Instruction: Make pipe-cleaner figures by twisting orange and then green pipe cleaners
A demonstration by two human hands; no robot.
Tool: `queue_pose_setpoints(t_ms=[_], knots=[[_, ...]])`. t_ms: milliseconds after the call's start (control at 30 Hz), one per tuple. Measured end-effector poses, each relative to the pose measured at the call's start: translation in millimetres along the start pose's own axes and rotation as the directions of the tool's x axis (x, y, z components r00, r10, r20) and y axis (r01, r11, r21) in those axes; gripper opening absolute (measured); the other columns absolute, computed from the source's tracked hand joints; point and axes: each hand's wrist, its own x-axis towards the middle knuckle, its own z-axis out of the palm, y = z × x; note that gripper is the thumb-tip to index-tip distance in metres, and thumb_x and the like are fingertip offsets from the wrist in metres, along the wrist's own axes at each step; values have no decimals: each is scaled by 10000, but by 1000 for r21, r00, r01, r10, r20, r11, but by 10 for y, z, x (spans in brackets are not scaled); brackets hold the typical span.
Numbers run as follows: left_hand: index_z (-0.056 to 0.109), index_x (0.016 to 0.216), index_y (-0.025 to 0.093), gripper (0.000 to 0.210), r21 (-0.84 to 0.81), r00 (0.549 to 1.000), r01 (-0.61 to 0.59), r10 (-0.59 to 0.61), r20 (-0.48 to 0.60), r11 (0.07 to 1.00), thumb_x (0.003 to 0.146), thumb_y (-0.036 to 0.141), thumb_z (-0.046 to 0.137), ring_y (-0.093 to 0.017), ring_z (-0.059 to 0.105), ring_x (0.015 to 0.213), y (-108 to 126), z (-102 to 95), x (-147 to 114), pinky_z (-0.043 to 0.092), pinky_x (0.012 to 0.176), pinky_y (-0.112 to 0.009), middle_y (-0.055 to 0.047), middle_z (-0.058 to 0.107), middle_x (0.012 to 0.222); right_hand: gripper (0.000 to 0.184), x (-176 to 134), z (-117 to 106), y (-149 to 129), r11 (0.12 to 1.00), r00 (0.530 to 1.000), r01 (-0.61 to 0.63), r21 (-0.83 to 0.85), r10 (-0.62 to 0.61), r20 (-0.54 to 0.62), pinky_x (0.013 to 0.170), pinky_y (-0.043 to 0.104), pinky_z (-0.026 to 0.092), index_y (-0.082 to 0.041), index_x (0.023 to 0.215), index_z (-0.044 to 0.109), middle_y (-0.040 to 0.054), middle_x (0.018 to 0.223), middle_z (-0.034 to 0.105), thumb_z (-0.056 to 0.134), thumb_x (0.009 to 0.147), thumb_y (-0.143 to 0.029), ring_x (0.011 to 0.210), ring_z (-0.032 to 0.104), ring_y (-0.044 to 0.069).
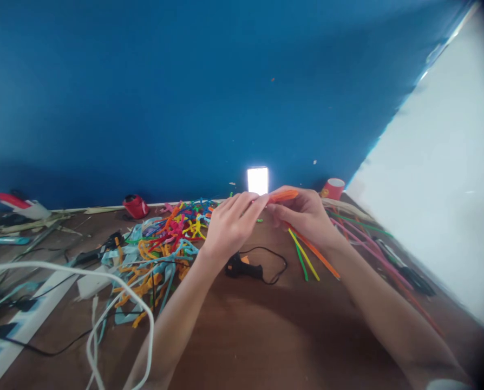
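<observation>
An orange pipe-cleaner bundle [285, 195] is raised above the table, in front of a bright screen. My left hand [236, 219] is closed at its left end, with the fingertips pressed together there. My right hand [305, 214] pinches the bundle from the right, thumb toward the left hand. Below the right hand, loose green, yellow and orange pipe cleaners [304, 255] slant toward the table; I cannot tell whether they are held or lie there. A black glue gun [244, 267] with an orange trigger lies beneath the hands, its cord curling right.
A tangled heap of coloured pipe cleaners [169, 230] covers the left side. White cables [144, 303] cross near a power strip [26, 325]. At the back stand a lit screen [257, 180] and a red cup [333, 188]. More long stems [372, 238] and scissors-like black handles [414, 281] lie right.
</observation>
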Motion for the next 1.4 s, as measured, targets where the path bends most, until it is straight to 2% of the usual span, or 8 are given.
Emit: queue_pose_setpoints(t_ms=[167,333,567,667,933,1100,1267,1400], knots=[[595,1097,162,164,-151,979,202,-203,11,968,1001,146,463,-179,630,916,71,116,-3,513,828,-305,-86,674,984,189,9,28,30,997,1000,-6,-76,5,-13,454,209,405,-139,894,692,-27,596,619,739,831,-311,495,529,74],[642,990,181,176,-362,881,463,-466,87,809,998,165,466,-140,618,803,106,97,33,488,734,-262,-48,670,908,163,9,28,37,964,999,51,-260,-45,31,470,205,396,-143,960,692,-31,616,624,663,887,-286,507,518,69],[662,937,159,137,-714,616,685,-638,462,145,939,266,576,-96,595,629,112,24,94,487,621,-207,-2,631,723,142,-9,9,36,838,980,195,-509,-180,81,560,229,417,-160,953,656,7,718,717,607,932,-291,590,582,96],[670,881,140,109,-740,559,671,-625,545,-45,900,230,611,-71,584,620,106,-22,132,468,622,-177,2,618,711,120,-16,1,51,786,972,230,-574,-219,90,533,229,377,-181,954,641,-11,700,715,606,938,-295,545,536,85],[563,707,129,204,-651,455,617,-474,754,-443,789,208,733,-30,507,545,99,-133,195,373,509,-136,7,585,684,167,-25,-35,43,891,987,156,-426,-157,33,507,221,395,-197,985,611,-6,724,707,694,877,-293,565,565,102],[554,702,138,231,-598,469,636,-370,802,-488,779,241,745,-33,495,491,-2,-86,147,344,461,-144,15,580,636,222,-60,-26,-1,884,982,189,-427,-181,60,492,231,376,-213,1105,640,-28,670,667,668,900,-292,528,532,98],[579,715,165,262,-599,529,684,-281,800,-417,761,312,791,-61,509,520,-69,-126,122,396,485,-182,10,584,646,161,-95,-20,-30,816,952,306,-491,-278,132,503,246,376,-218,1048,714,-7,689,662,657,901,-253,538,489,100],[611,740,167,273,-566,514,714,-239,824,-412,751,368,796,-75,482,522,-49,-146,128,404,457,-193,-1,552,634,116,-128,0,-49,731,919,376,-569,-374,126,470,245,338,-210,928,738,-7,647,642,626,908,-231,489,427,85]])
